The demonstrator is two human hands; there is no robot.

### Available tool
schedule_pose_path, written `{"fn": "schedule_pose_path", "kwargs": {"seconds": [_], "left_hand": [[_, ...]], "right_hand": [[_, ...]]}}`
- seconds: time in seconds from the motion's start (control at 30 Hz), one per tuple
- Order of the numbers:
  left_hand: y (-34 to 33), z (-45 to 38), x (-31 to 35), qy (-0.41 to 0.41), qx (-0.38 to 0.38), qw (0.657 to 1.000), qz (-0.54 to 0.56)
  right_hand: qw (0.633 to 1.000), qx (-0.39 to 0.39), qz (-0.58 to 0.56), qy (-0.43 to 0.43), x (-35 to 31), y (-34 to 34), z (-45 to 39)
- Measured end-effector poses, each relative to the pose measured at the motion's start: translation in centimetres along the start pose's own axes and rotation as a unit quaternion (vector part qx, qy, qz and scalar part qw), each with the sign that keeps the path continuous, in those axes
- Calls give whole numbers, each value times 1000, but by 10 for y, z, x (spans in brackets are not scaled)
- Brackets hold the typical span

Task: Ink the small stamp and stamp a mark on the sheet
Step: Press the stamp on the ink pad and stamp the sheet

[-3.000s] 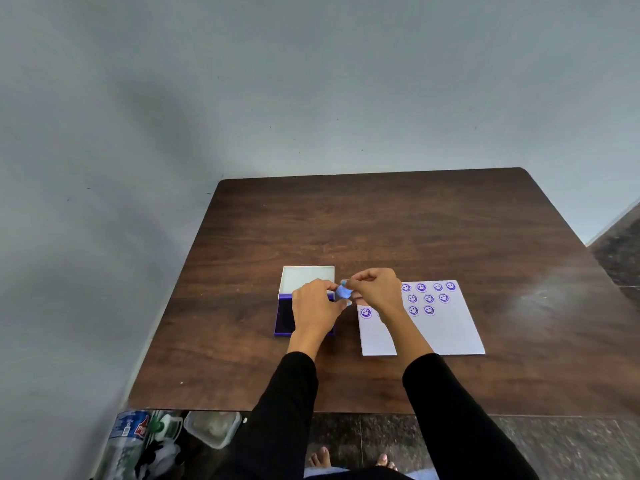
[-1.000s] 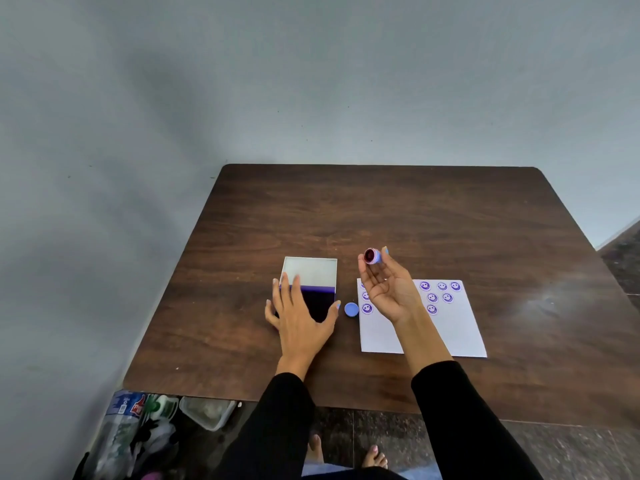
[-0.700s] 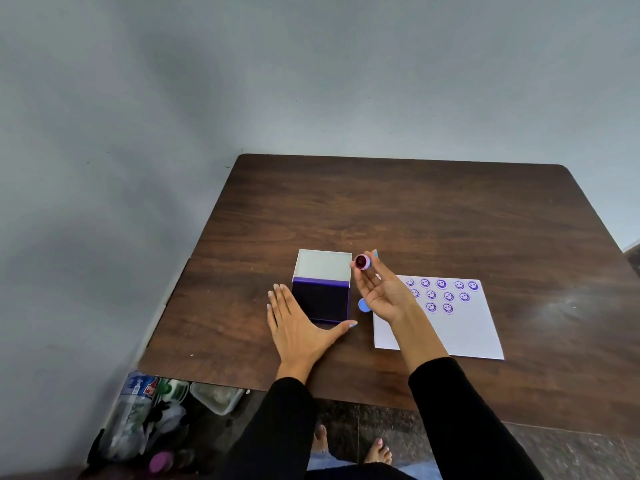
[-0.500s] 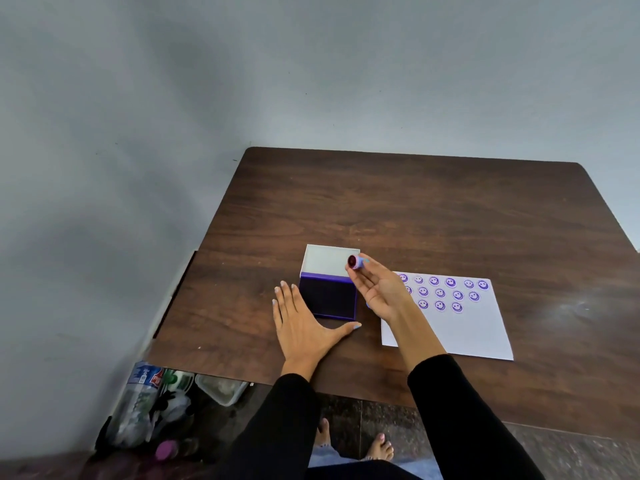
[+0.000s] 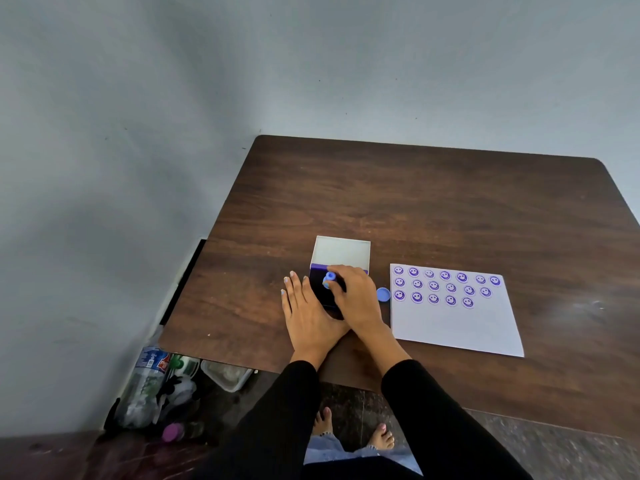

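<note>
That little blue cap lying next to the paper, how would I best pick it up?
Pinch the cap by its round rim, coming straight down from above. It lies flat on the table, low and small, so only the edge gives a hold. The sheet is close on its right and the right hand on its left, so the sides are crowded.

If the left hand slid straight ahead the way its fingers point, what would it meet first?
Probably nothing: the left hand lies flat beside the ink pad, fingers pointing up the bare table. Its thumb side might graze the pad's edge.

Ink pad [image 5: 320, 289] left of sheet [image 5: 453, 317], cap [image 5: 383, 294] between, on table [image 5: 415, 209].
</note>
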State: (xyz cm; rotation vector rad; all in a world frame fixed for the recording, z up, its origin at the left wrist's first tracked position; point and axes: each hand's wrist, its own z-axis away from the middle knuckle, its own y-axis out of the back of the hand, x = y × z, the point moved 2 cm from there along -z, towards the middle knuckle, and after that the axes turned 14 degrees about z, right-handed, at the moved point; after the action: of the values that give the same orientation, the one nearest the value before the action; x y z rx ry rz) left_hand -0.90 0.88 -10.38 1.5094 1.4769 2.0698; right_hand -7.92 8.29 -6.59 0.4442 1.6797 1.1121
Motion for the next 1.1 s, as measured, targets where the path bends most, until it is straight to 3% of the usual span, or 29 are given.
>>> {"fn": "schedule_pose_path", "kwargs": {"seconds": [0.57,1.1], "left_hand": [[-4,-1,-4,-5,2,1000,-6],[-6,-3,-6,3,-2,1000,-7]], "right_hand": [[997,-35,66,-8,-6,-5,-4],[997,-18,72,-18,-9,-9,-6]]}}
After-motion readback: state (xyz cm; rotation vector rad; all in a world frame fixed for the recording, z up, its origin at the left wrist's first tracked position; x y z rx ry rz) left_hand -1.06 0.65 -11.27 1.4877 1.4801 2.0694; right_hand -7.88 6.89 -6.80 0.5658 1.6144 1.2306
